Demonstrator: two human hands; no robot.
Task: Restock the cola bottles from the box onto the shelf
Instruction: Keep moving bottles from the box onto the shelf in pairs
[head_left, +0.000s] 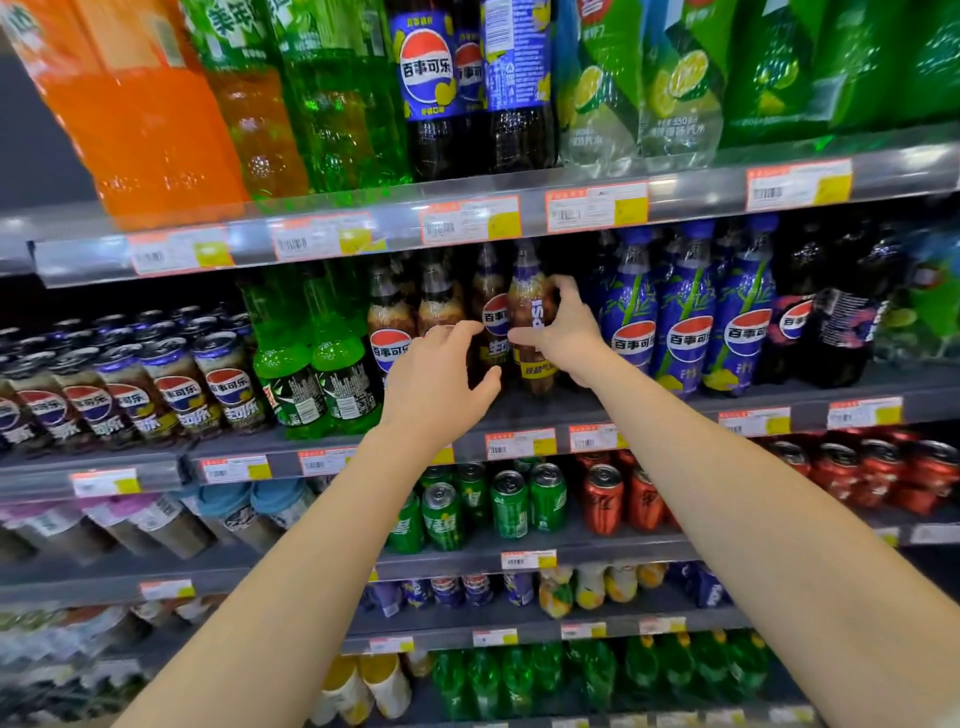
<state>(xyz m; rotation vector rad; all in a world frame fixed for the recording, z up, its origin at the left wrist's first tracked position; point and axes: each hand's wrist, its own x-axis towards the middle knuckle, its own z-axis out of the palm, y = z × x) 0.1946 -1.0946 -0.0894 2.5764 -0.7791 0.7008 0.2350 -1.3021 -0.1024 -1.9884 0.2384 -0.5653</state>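
Note:
A row of small cola bottles with red-white-blue round logos stands on the middle shelf (524, 410). My right hand (563, 338) is wrapped around the rightmost cola bottle (530, 306), which stands upright with its label turned sideways. My left hand (434, 384) reaches in beside it with fingers spread, in front of another cola bottle (491, 312) and touching the bottle next to it; whether it grips one I cannot tell for sure. Two more cola bottles (387, 327) stand to the left. The box is out of view.
Green soda bottles (311, 364) stand left of the cola row, blue-wrapped cola bottles (685, 327) to the right. Cola cans (171, 384) fill the left of the shelf. Large bottles (436, 88) sit above; green and red cans (519, 504) sit below. Price tags line the shelf edges.

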